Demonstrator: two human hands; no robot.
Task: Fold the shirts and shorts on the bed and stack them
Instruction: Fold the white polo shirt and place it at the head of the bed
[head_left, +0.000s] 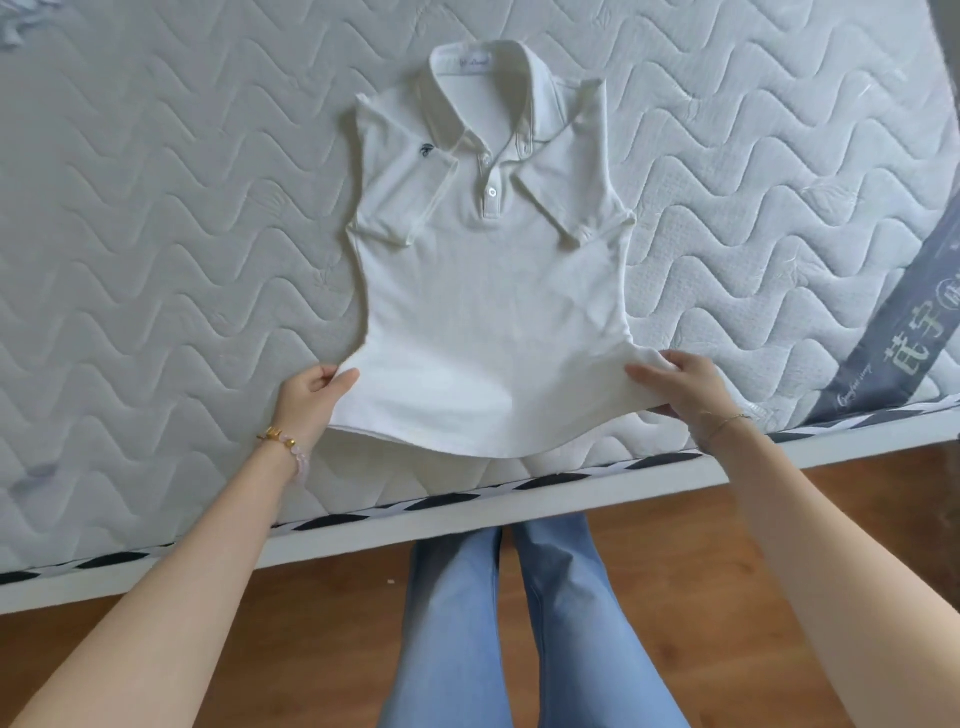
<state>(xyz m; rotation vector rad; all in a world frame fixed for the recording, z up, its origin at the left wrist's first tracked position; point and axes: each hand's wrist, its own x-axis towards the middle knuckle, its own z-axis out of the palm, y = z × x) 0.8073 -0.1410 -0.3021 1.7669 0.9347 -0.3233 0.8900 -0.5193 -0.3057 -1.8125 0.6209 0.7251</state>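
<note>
head view: the white polo shirt (493, 291) lies front up on the bed (156, 218) close to its near edge. its long axis runs straight away from the person, with the collar (483, 73) at the far end and the hem (467, 441) nearest. the left grip (311, 395) is clamped on the hem's left corner and the right grip (680, 389) on its right corner, each equally near its own side. so the coming fold, i judge, must carry the hem away from the near edge toward the collar, along that axis.
</note>
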